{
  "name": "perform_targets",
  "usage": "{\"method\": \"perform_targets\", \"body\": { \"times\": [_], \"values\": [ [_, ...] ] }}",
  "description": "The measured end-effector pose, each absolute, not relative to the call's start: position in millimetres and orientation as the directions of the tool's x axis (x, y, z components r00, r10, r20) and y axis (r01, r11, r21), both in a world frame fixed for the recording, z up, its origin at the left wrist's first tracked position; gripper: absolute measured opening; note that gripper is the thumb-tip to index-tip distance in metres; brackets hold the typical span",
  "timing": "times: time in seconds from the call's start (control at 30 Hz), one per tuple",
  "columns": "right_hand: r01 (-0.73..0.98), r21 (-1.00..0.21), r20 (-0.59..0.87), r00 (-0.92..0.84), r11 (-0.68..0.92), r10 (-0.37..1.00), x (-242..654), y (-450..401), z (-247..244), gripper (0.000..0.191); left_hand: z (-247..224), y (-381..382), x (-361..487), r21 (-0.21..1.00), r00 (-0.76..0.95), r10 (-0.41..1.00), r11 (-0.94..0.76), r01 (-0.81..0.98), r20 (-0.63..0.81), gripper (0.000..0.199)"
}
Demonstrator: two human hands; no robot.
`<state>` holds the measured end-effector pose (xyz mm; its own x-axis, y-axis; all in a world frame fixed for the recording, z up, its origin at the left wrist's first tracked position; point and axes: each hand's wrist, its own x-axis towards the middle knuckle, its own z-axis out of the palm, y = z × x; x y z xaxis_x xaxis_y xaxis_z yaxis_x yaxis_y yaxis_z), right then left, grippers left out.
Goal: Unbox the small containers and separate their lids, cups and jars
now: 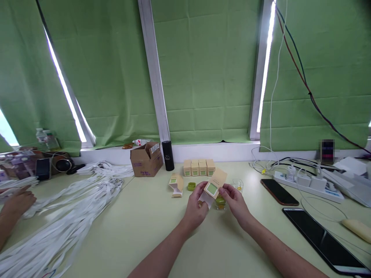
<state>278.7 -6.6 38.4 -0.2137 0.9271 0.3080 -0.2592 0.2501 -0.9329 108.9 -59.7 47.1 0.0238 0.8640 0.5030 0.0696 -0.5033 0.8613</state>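
Over the table, both hands grip a small kraft-paper box (216,183) with a green square on its side; a white flap hangs open at its lower end. My left hand (195,206) pinches its left side, fingers at the flap. My right hand (236,201) holds its right edge between thumb and fingers. Just behind and below the box stands a small glass jar (220,203) with green and yellow on it, partly hidden. A clear glass piece (238,184) is beyond my right hand. Left of the hands lie a green square lid-like piece (191,186) and another open kraft box (176,185).
Several closed kraft boxes (199,167) stand in a row behind. A brown carton (146,159) and black cylinder (167,155) are back left. White straps (78,208) cover the left, near another person's hand (20,200). A phone (279,192), tablet (324,241) and power strip (308,186) lie right.
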Motion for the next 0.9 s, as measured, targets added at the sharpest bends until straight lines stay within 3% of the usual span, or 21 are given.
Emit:
{"method": "perform_targets", "body": {
  "times": [0.23,0.67,0.9],
  "values": [
    [-0.292,-0.927,0.294,-0.181,0.234,0.939,278.5,-12.8,48.8,0.064,44.3,-58.0,109.3,0.848,0.012,0.858,-0.509,0.144,0.513,0.064],
    [-0.297,-0.926,0.287,-0.161,0.231,0.944,281.0,-8.6,45.5,0.058,41.7,-57.7,105.4,0.646,-0.031,0.748,-0.551,0.529,0.663,0.038],
    [-0.276,-0.932,0.286,-0.164,0.234,0.944,279.3,-10.8,48.5,0.063,42.0,-57.5,104.1,0.645,-0.026,0.741,-0.566,0.513,0.671,0.033]
  ]
}}
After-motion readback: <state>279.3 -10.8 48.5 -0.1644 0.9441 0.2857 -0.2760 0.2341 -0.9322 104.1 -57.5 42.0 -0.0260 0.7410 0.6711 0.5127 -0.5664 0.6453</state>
